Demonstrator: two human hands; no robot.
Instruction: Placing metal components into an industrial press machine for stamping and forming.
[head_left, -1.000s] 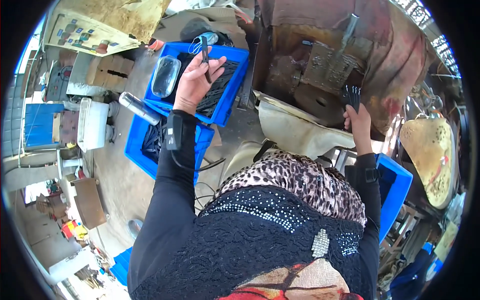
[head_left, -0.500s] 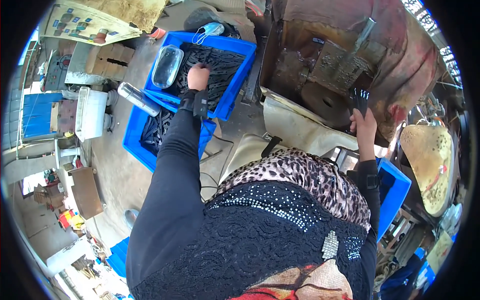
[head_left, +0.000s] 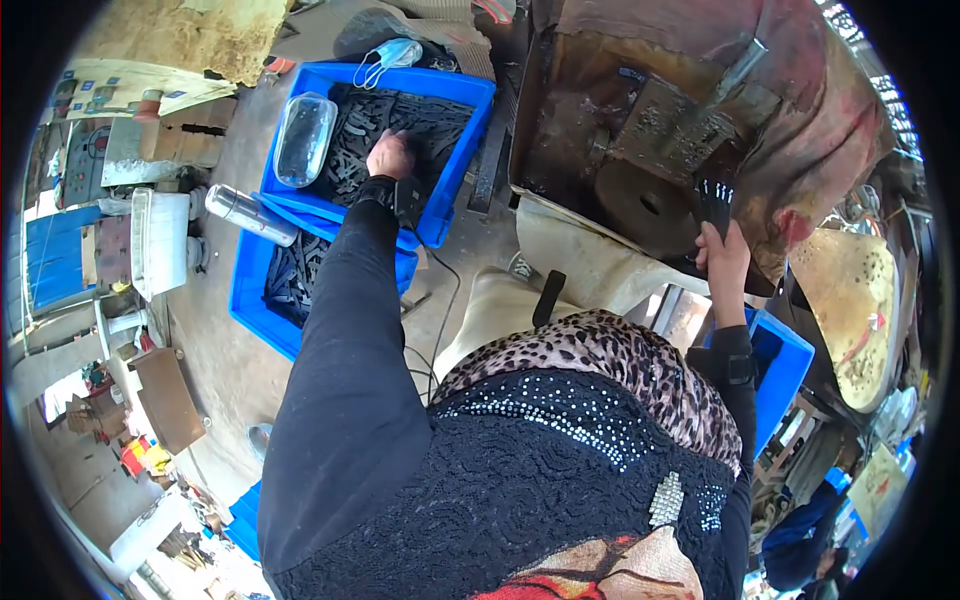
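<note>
My left hand (head_left: pixel 390 157) is down over the dark flat metal strips (head_left: pixel 440 125) heaped in a blue crate (head_left: pixel 470 175). Its fingers curl inward, and whether a strip is between them I cannot make out. On the right, my right hand (head_left: pixel 724 250) grips a small bundle of dark metal strips (head_left: pixel 714 207), fanned slightly, their bright ends pointing up and away from me. That bundle is held at the near right side of a brown, wet-looking metal basin (head_left: pixel 560 130), close to a round disc (head_left: pixel 630 200) inside it.
A clear plastic container (head_left: pixel 305 140) and a blue face mask (head_left: pixel 392 55) rest on the far crate. A steel flask (head_left: pixel 250 213) lies across a second blue crate (head_left: pixel 250 290) of strips. Another blue crate (head_left: pixel 785 370) stands beside my right forearm. A metal pipe (head_left: pixel 740 72) slants into the basin.
My left hand has shifted slightly nearer over the strips, its fingers turned differently. My right hand still holds its bundle in nearly the same place. The whole view has shifted a little.
</note>
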